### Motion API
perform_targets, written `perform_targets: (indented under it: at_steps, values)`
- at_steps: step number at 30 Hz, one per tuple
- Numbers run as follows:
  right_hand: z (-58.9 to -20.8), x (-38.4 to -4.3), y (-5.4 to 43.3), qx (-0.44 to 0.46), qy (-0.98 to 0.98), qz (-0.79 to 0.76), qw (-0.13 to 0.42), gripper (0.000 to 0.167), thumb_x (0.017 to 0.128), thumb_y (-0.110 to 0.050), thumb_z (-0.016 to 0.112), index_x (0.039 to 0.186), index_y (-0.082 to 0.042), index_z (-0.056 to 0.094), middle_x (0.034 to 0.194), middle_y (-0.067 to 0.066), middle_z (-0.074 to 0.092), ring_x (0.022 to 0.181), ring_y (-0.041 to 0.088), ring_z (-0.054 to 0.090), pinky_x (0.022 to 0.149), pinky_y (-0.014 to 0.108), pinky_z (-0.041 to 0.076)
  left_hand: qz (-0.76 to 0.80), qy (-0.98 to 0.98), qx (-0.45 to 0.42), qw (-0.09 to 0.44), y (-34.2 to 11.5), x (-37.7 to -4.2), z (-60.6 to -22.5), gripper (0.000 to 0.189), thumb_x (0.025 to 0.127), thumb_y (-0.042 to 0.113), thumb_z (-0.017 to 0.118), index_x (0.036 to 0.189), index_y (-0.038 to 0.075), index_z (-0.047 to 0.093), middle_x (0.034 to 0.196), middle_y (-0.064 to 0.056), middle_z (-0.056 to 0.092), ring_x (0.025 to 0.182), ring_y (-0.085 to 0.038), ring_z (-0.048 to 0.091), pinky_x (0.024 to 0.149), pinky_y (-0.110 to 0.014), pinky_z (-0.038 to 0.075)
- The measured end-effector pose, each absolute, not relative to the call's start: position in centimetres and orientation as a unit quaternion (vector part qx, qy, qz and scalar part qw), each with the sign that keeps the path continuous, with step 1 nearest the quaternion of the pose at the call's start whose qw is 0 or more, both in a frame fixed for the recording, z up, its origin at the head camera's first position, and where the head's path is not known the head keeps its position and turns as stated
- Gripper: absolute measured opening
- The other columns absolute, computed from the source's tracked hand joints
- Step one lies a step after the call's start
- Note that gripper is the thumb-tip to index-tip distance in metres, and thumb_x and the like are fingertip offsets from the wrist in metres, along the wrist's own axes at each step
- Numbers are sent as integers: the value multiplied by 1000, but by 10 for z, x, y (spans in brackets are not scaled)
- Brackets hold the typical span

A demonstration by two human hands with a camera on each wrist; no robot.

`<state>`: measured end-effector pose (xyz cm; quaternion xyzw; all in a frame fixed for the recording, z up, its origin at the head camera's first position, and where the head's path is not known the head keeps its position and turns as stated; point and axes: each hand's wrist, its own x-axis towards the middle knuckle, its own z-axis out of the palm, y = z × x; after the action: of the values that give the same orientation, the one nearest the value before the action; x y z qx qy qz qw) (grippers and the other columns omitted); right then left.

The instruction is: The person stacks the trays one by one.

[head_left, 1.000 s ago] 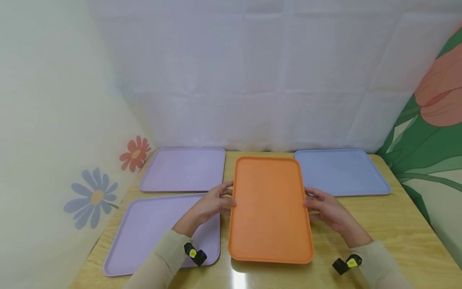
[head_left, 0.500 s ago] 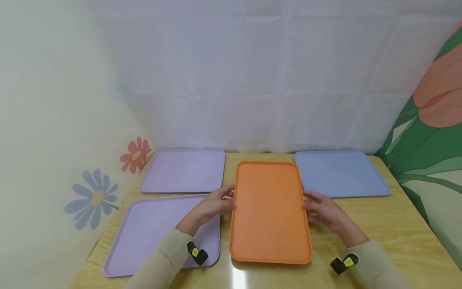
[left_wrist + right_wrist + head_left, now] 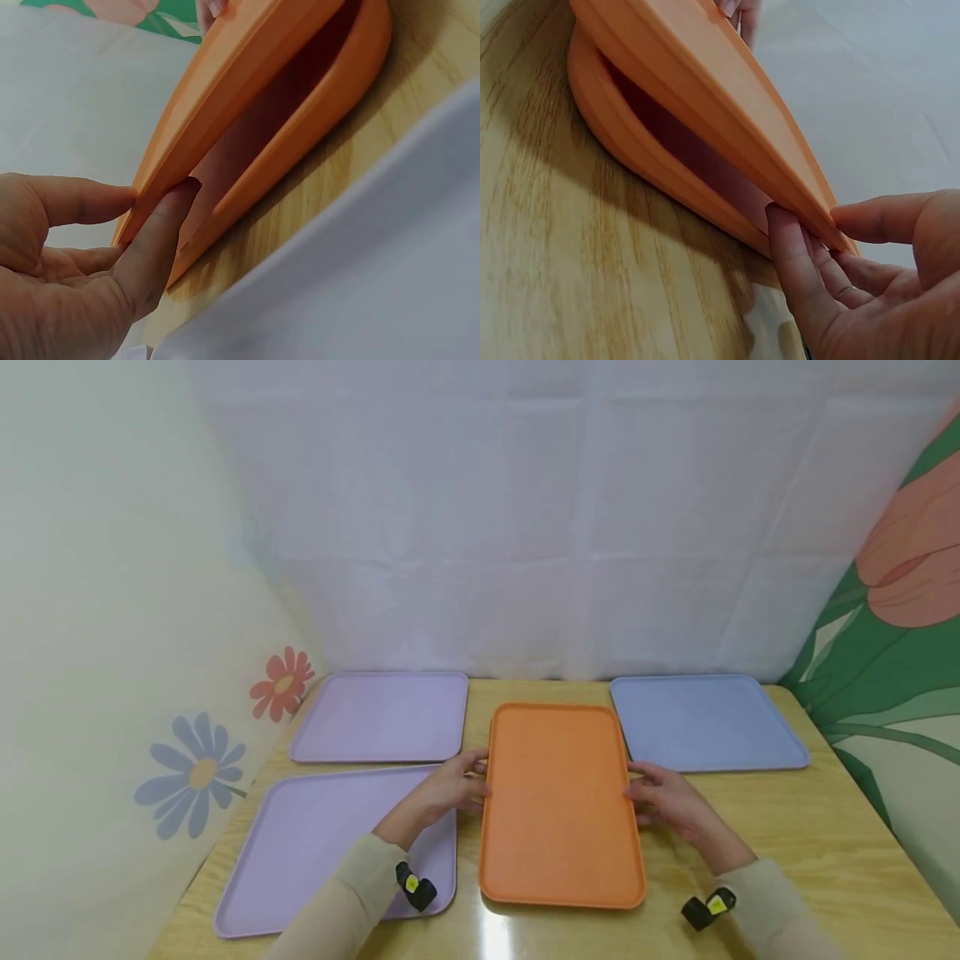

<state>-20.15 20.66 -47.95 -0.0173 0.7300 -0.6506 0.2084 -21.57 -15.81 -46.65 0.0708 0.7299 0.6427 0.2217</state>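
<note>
In the head view an orange tray (image 3: 562, 802) lies lengthwise between both hands. My left hand (image 3: 450, 789) pinches its left rim, and my right hand (image 3: 671, 797) pinches its right rim. Both wrist views reveal a second orange tray (image 3: 292, 157) beneath, resting on the wooden table. A dark wedge-shaped gap separates the two trays. In the left wrist view, the left thumb presses the upper tray's rim while fingers reach under it. The right wrist view has the right hand (image 3: 885, 277) holding the opposite rim likewise, fingers partly in the gap.
Two lilac trays, a back one (image 3: 382, 717) and a front one (image 3: 330, 852), lie on the left of the wooden table (image 3: 810, 860). A blue tray (image 3: 708, 722) is at the back right. Behind hangs a white cloth (image 3: 525, 527); painted flowers mark the side walls.
The upper orange tray has sunk a little, its far edge now lower in the head view. Both hands have come down with it, still holding its rims. The other trays stay put.
</note>
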Motion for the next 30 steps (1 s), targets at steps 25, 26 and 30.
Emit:
perform_targets:
  at_steps: [25,26,30]
  values:
    - [-476,-213,191,-13,803,-570,173,60,96,2,59,149,15,33,111,22,64,79,16,65,66,32,60,558,810,43,178,-145,-226,-467,67,80,-17,57,145,-15,40,111,-21,54,82,-21,60,68,-39,63]
    - [-476,-214,190,-13,806,-566,171,59,96,2,59,149,15,35,109,22,65,76,16,64,65,31,59,554,812,42,178,-144,-227,-466,67,80,-17,57,145,-15,40,109,-20,54,81,-21,60,67,-38,63]
    - [-476,-216,187,-18,821,-547,163,56,94,2,60,145,15,41,101,20,67,69,16,62,62,31,57,539,823,47,176,-144,-229,-466,66,78,-18,56,142,-16,43,103,-17,53,75,-19,59,63,-36,63]
